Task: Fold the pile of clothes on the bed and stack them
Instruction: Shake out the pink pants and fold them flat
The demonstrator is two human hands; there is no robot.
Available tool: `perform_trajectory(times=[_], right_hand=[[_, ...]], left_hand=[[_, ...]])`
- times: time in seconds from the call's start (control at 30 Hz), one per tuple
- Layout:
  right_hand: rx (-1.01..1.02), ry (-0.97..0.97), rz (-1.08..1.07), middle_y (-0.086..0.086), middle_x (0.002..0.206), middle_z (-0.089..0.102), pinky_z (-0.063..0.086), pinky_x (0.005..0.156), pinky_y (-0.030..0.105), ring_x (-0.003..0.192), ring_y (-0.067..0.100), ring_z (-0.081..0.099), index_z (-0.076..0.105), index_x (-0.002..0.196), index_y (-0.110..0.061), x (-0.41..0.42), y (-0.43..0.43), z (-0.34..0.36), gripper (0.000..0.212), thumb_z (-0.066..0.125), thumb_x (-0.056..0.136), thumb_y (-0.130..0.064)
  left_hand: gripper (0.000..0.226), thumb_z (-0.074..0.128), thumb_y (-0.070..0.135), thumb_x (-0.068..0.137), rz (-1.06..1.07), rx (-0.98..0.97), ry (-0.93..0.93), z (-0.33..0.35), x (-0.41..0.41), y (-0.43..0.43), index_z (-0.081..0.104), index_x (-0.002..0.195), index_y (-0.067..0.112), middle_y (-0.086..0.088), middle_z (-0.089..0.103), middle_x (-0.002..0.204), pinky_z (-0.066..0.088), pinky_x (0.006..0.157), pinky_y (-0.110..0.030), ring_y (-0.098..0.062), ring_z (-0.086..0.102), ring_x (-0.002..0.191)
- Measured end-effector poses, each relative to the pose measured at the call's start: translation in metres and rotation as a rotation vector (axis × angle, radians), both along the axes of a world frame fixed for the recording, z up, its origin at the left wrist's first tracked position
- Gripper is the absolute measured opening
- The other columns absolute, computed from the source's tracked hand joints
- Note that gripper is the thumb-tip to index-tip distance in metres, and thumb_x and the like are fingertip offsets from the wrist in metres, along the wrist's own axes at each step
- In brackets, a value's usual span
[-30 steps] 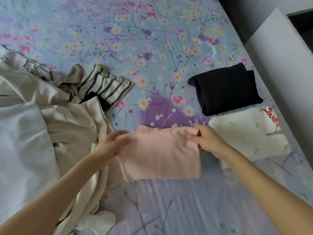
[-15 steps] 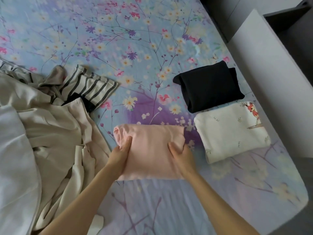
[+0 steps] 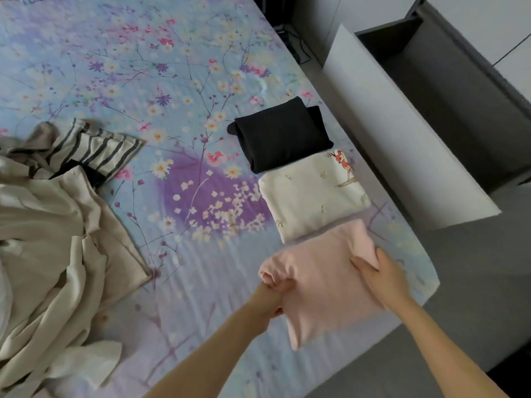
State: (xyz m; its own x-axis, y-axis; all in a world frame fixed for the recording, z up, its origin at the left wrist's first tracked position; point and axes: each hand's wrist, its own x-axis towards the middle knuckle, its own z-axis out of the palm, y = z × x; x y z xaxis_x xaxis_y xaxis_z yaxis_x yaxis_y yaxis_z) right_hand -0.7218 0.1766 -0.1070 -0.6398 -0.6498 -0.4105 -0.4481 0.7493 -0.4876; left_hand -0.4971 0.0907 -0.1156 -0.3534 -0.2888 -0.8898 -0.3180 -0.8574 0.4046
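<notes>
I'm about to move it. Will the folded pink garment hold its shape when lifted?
Probably floppy: the pink garment bunches softly where the left hand grips its edge. Likely light: it looks like thin cloth in a few layers. The right hand holds the opposite edge, so the middle may sag or unfold unless supported.

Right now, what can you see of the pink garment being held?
The pink garment is soft, plain cloth, folded into a rectangle with a bunched left edge. It is at the near corner of the bed, beside the white folded garment. The left hand grips its left edge; the right hand grips its right edge.
</notes>
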Motion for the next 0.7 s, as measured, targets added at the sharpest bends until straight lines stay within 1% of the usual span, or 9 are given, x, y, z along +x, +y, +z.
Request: perform_trajectory(times=[0.13,0.23,0.3,0.4,0.47,0.53,0.57,0.63,0.7], right_hand=[[0.129,0.213,0.069,0.012,0.098,0.066,0.042,0.068,0.039,0.084,0.033,0.059,0.052,0.112,-0.013,-0.061,-0.003,-0.014,0.033,0.051,0.094,-0.041],[0.231,0.454,0.166,0.021,0.109,0.063,0.045,0.082,0.045,0.096,0.038,0.058,0.048,0.131,-0.011,-0.073,-0.004,-0.027,0.042,0.055,0.092,-0.025],[0.205,0.590,0.244,0.024,0.119,0.059,0.042,0.093,0.053,0.105,0.042,0.056,0.048,0.136,-0.011,-0.057,-0.002,-0.033,0.052,0.062,0.087,-0.023],[0.122,0.607,0.434,0.021,0.136,0.051,0.036,0.099,0.060,0.119,0.043,0.051,0.046,0.140,-0.020,-0.009,0.015,-0.051,0.065,0.060,0.084,-0.049],[0.278,0.507,0.582,0.025,0.141,0.044,0.040,0.093,0.063,0.122,0.047,0.046,0.035,0.145,-0.022,0.016,0.027,-0.067,0.083,0.059,0.077,-0.063],[0.393,0.483,0.567,0.032,0.145,0.034,0.039,0.091,0.067,0.126,0.052,0.040,0.021,0.148,-0.019,0.026,0.024,-0.071,0.100,0.072,0.070,-0.058],[0.428,0.464,0.520,0.032,0.149,0.026,0.036,0.096,0.066,0.129,0.052,0.035,0.014,0.150,-0.017,0.031,0.014,-0.057,0.100,0.069,0.076,-0.056],[0.470,0.430,0.464,0.025,0.153,0.018,0.027,0.108,0.055,0.135,0.043,0.029,0.009,0.151,-0.016,0.041,-0.005,-0.033,0.076,0.047,0.093,-0.049],[0.422,0.407,0.489,0.014,0.145,0.035,0.027,0.108,0.046,0.128,0.033,0.040,0.025,0.146,-0.017,0.062,-0.025,-0.008,0.054,0.037,0.098,-0.040]], left_hand=[[0.020,0.056,0.024,0.094,0.058,0.088,0.029,-0.020,-0.063,0.020,0.049,0.113,0.023,0.003,0.056,0.091,0.049,0.065,-0.025,-0.011,0.053,0.078],[0.017,0.049,0.028,0.097,0.018,0.049,-0.024,-0.038,-0.081,0.025,0.050,0.109,0.016,-0.002,0.056,0.087,0.052,0.069,-0.027,-0.014,0.054,0.076],[0.023,0.044,0.033,0.098,-0.001,-0.007,-0.100,-0.047,-0.081,0.025,0.051,0.105,0.012,-0.005,0.058,0.086,0.050,0.064,-0.025,-0.015,0.056,0.074],[0.030,0.041,0.040,0.099,-0.039,-0.099,-0.171,-0.050,-0.065,0.022,0.051,0.100,0.011,-0.007,0.060,0.087,0.047,0.062,-0.025,-0.018,0.057,0.074],[0.027,0.044,0.036,0.098,-0.042,-0.166,-0.219,-0.049,-0.046,0.016,0.049,0.101,0.010,-0.006,0.058,0.082,0.044,0.060,-0.025,-0.018,0.053,0.070],[0.020,0.045,0.027,0.098,-0.021,-0.209,-0.259,-0.045,-0.023,0.008,0.048,0.103,0.008,-0.005,0.057,0.079,0.043,0.058,-0.024,-0.016,0.052,0.065],[0.016,0.045,0.023,0.098,-0.003,-0.224,-0.275,-0.039,-0.007,0.004,0.049,0.102,0.008,-0.005,0.057,0.078,0.044,0.057,-0.024,-0.016,0.052,0.063],[0.013,0.047,0.019,0.097,0.017,-0.245,-0.305,-0.028,0.024,-0.003,0.051,0.101,0.007,-0.006,0.059,0.078,0.045,0.057,-0.024,-0.015,0.054,0.062],[0.011,0.047,0.016,0.097,0.045,-0.252,-0.327,-0.012,0.059,-0.010,0.052,0.100,0.008,-0.007,0.061,0.078,0.046,0.058,-0.024,-0.016,0.056,0.062]])
